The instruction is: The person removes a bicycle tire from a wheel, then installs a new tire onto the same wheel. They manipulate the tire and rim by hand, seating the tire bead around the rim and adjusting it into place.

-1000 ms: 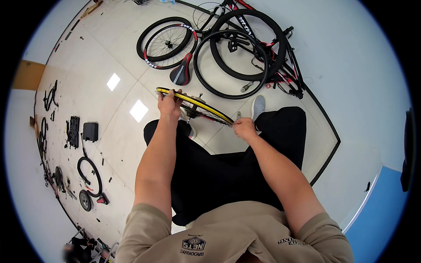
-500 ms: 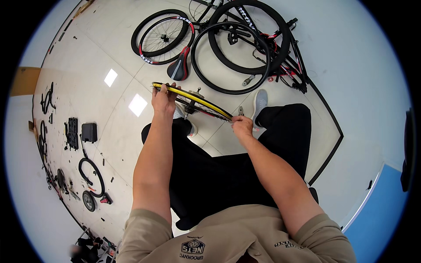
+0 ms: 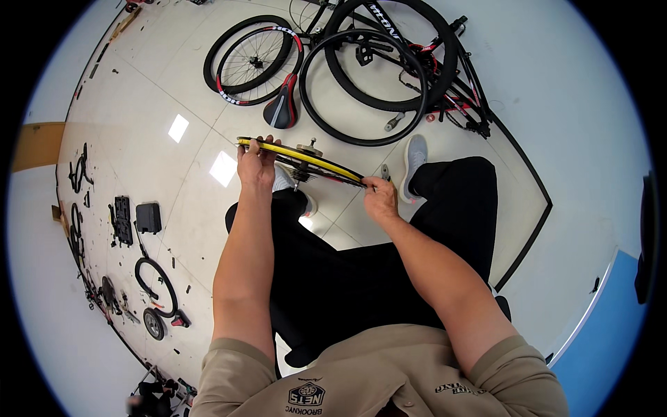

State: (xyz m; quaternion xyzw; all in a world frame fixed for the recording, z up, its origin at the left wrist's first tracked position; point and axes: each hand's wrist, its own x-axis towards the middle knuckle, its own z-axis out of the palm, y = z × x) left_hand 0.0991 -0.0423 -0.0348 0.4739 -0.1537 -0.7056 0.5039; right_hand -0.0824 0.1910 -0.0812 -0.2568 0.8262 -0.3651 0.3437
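Note:
A bare bicycle wheel [image 3: 332, 167] without a tire is held almost edge-on above my feet, a yellow strip lining the channel of its rim. My left hand [image 3: 256, 167] grips the rim's left end, thumb on the near side and fingers over the yellow strip. At the right end, my right hand [image 3: 381, 200] pinches the rim between thumb and fingers. A disc rotor [image 3: 310, 148] shows beyond the rim, and a cassette [image 3: 301, 176] with an axle end sticks out on the near side.
Ahead on the tiled floor lie a loose black tire [image 3: 306, 90], a saddle [image 3: 281, 105], another wheel [image 3: 256, 62] and a bicycle frame [image 3: 455, 90]. A metal tool [image 3: 385, 172] lies by my right shoe [image 3: 415, 161]. To the left are a tool case [image 3: 148, 217] and a small-wheeled cycle part [image 3: 154, 324].
The view has shifted slightly. My right hand and the wheel's right end have moved a little to the left, and the wheel lies slightly flatter. Both hands keep their hold.

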